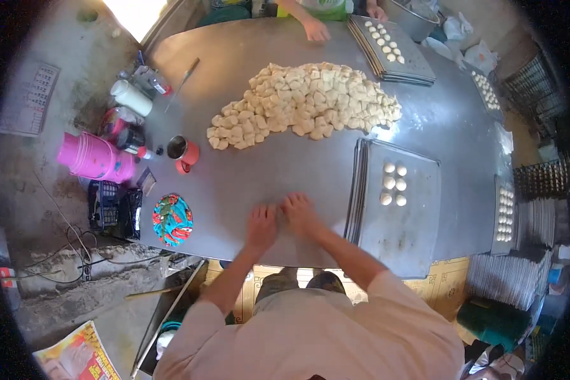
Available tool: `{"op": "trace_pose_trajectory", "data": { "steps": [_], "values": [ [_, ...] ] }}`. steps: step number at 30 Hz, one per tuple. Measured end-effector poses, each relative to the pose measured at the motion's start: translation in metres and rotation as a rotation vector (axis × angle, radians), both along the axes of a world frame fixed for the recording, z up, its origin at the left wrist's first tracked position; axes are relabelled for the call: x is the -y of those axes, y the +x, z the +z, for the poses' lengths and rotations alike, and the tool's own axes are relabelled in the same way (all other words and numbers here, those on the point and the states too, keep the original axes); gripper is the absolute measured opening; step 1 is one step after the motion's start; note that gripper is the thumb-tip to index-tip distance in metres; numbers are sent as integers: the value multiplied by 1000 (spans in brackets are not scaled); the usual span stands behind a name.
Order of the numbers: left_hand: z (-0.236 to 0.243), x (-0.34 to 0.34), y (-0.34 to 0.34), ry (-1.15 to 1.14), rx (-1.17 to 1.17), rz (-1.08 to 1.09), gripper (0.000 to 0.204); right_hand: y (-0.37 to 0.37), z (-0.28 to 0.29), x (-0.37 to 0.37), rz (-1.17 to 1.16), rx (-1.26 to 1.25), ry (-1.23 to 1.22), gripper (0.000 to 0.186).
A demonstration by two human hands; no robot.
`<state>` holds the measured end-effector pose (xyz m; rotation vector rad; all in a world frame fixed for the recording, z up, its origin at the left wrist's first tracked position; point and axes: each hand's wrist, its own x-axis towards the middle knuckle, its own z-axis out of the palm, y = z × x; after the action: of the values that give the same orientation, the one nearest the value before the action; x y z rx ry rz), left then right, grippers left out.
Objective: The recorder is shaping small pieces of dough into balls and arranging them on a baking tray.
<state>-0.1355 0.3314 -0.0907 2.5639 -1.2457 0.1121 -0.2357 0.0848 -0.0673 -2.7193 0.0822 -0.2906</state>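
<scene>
Six dough balls (393, 184) on my tray (405, 234); large cut-dough heap (307, 101) remains. Left hand (261, 226), right hand (299, 214) pressed flat on table (234, 183); contents hidden.

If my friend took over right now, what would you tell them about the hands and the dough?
Left hand: flat on the metal table, palm down; whether dough is under it cannot be seen.
Right hand: flat beside it, same pose.
Dough pile: cut pieces heaped mid-table, beyond the hands.
Near tray: just right of the hands, six dough balls on its far end, the rest bare.
Done: six balls on this tray; other trays further off also carry balls.
Left: most of the pile is still unshaped.
Another person's hand rests at the far edge.
</scene>
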Motion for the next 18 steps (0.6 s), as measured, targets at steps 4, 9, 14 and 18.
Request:
{"op": "trace_pose_trajectory", "data": {
  "steps": [4, 9, 14, 18],
  "values": [
    [7, -11, 11, 194, -220, 82, 41, 2, 1, -3, 111, -61, 32, 21],
    [10, -33, -16, -9, -243, 255, 29, -8, -13, -9, -129, 66, -29, 18],
    [8, -14, 12, 28, -106, 52, 22, -12, -33, -6, 258, 36, -86, 45],
    [8, -47, 17, -285, -176, 204, 19, -18, -29, -6, 6, -170, -32, 38]
  ]
}}
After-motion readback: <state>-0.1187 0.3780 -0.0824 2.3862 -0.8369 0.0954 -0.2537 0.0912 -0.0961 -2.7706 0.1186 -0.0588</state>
